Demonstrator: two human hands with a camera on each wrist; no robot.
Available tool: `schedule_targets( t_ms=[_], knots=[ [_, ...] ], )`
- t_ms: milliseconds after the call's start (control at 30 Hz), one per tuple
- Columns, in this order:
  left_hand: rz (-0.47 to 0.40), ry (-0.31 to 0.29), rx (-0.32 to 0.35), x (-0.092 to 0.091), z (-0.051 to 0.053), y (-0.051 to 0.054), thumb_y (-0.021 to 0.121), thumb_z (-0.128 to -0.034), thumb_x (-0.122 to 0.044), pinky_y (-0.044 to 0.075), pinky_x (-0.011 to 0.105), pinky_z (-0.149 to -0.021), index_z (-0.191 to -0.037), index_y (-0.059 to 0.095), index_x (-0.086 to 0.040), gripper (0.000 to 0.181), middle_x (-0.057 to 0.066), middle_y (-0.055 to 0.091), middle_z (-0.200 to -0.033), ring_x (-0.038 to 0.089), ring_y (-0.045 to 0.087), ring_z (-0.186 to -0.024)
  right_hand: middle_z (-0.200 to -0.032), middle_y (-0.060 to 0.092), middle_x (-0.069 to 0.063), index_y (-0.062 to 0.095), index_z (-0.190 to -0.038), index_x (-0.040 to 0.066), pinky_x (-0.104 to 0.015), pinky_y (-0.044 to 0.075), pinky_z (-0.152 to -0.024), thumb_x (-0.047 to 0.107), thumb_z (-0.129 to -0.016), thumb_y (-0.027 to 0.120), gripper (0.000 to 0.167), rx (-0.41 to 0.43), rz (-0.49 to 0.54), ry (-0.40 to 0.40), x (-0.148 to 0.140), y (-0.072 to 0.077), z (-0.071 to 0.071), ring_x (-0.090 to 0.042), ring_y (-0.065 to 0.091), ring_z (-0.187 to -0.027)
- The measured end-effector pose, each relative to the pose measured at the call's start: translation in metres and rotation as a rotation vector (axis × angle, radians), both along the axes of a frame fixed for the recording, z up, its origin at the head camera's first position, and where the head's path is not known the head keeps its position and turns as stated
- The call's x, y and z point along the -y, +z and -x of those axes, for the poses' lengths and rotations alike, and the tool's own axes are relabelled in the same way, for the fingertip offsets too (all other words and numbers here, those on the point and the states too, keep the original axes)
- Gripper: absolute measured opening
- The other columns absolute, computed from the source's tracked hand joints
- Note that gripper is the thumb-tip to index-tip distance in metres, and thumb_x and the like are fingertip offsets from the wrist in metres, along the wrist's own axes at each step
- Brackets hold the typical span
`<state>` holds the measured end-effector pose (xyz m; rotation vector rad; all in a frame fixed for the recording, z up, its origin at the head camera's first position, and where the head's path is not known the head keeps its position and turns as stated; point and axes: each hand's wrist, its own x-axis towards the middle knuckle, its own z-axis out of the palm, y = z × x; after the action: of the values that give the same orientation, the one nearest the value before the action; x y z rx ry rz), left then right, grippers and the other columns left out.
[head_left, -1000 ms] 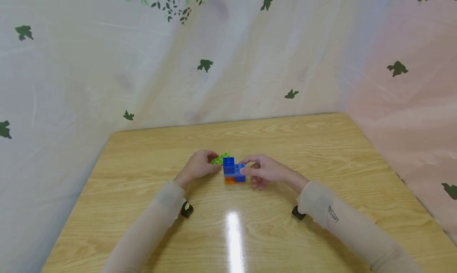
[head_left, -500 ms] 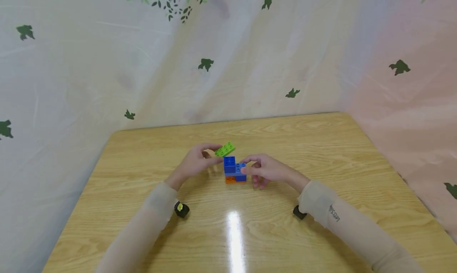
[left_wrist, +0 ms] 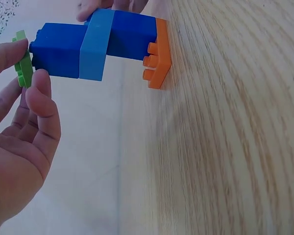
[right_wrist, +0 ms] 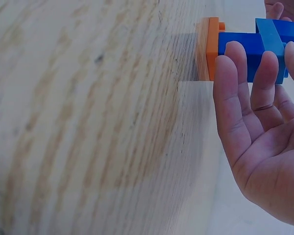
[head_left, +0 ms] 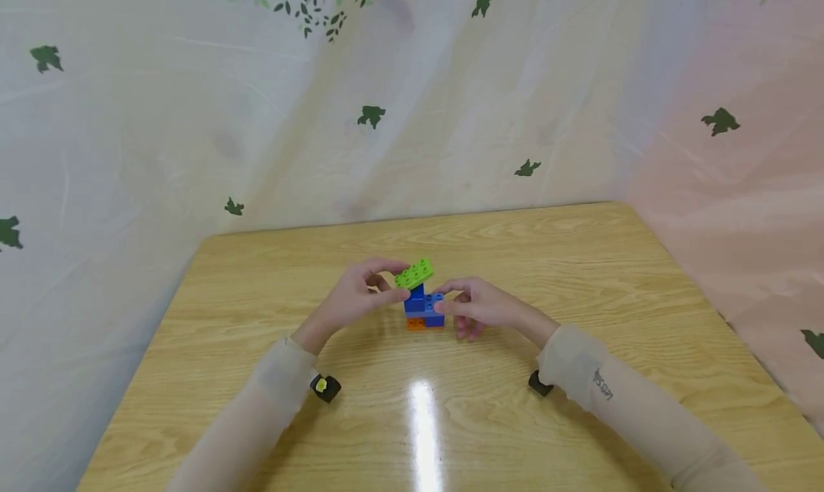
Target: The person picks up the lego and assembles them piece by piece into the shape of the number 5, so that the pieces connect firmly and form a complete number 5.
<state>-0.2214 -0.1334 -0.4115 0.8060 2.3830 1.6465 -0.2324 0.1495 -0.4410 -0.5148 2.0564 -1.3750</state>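
A small stack of building bricks stands on the table: an orange plate (head_left: 415, 325) at the bottom, a dark blue brick (left_wrist: 132, 35) on it, a lighter blue plate (left_wrist: 95, 51) above, and another dark blue brick (left_wrist: 60, 51) on top. My left hand (head_left: 350, 292) pinches a lime green plate (head_left: 415, 273) between thumb and fingers. It sits at a slant over the top brick's studs; whether it touches them I cannot tell. My right hand (head_left: 486, 306) grips the lighter blue plate from the right, thumb on its studded top, its other fingers beside the lower brick (right_wrist: 240, 44).
The wooden table (head_left: 502, 435) spreads around the stack. A pale curtain (head_left: 425, 163) with leaf prints hangs behind it. Small black devices (head_left: 326, 387) sit under both wrists.
My left hand has lifted the green plate from behind the stack and carried it right, over the top brick. My right hand has stayed at the stack.
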Motion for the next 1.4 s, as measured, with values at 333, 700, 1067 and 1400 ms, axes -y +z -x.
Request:
schedule_targets(
  t_ms=[333, 700, 1067, 1400],
  knots=[
    [0.042, -0.058, -0.051, -0.0002, -0.0025, 0.0018, 0.079, -0.0911, -0.017, 0.055, 0.03, -0.064, -0.131, 0.067, -0.011, 0.042, 0.003, 0.063, -0.123, 0.024, 0.067, -0.081, -0.072, 0.063, -0.012, 0.057, -0.14, 0.014, -0.045, 0.061, -0.06, 0.043, -0.098, 0.067, 0.053, -0.011, 0.015, 0.008, -0.0008, -0.0019, -0.0003, -0.023, 0.064, -0.063],
    [0.101, -0.1, -0.092, -0.0036, -0.0014, 0.0066, 0.078, -0.0915, -0.018, 0.056, 0.031, -0.066, -0.132, 0.067, -0.01, 0.043, 0.004, 0.064, -0.123, 0.02, 0.067, -0.082, -0.072, 0.063, -0.012, 0.058, -0.139, 0.016, -0.045, 0.061, -0.06, 0.043, -0.097, 0.069, 0.051, 0.013, 0.024, -0.006, 0.0, -0.0022, -0.0005, -0.022, 0.064, -0.062],
    [0.103, -0.126, -0.066, -0.0058, 0.0, 0.0071, 0.077, -0.0925, -0.018, 0.057, 0.033, -0.069, -0.131, 0.067, -0.01, 0.04, 0.003, 0.064, -0.121, 0.024, 0.067, -0.083, -0.071, 0.063, -0.011, 0.061, -0.135, 0.017, -0.045, 0.061, -0.06, 0.042, -0.097, 0.07, 0.046, 0.019, 0.025, -0.008, 0.0009, -0.0014, -0.0009, -0.021, 0.063, -0.061],
    [0.09, -0.15, -0.048, -0.0074, 0.0018, 0.0059, 0.074, -0.0939, -0.014, 0.056, 0.033, -0.072, -0.132, 0.066, -0.007, 0.04, 0.008, 0.062, -0.122, 0.025, 0.065, -0.086, -0.07, 0.062, -0.011, 0.06, -0.137, 0.02, -0.043, 0.061, -0.059, 0.039, -0.098, 0.069, 0.044, 0.017, 0.032, 0.005, 0.0005, -0.0013, -0.0009, -0.021, 0.063, -0.061]
  ],
)
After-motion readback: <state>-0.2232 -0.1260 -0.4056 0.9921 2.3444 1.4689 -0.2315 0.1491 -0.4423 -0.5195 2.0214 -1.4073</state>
